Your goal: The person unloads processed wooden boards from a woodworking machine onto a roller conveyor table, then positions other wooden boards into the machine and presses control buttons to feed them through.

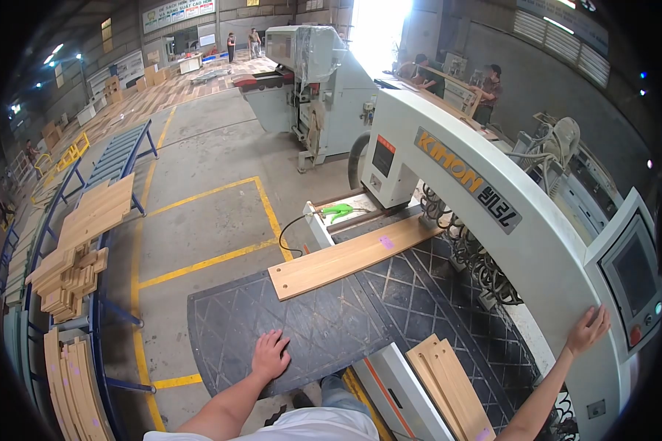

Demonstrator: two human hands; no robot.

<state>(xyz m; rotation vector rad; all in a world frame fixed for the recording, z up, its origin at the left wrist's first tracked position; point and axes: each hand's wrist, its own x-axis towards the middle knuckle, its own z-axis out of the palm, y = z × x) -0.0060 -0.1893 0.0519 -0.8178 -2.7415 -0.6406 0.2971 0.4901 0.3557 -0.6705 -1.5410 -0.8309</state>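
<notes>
My left hand (271, 355) lies on the dark ribbed machine table (228, 316), its fingers spread and holding nothing. My right hand (587, 329) touches the white machine arm (552, 257) beside the control panel (631, 272), fingers apart. Across the table lies a long wooden board (346, 257) with small holes at its near end and a purple mark. Its far end reaches in under the machine arm. Several more boards (449, 386) are stacked near my right forearm, on the right of the white side rail (396, 389).
Coiled hoses (485, 272) hang beneath the machine arm. A green air gun (337, 211) rests behind the board. On the left, a roller conveyor (121, 156) carries stacked wood pieces (70, 272). Another machine (335, 95) stands ahead; people (485, 92) work at the back right.
</notes>
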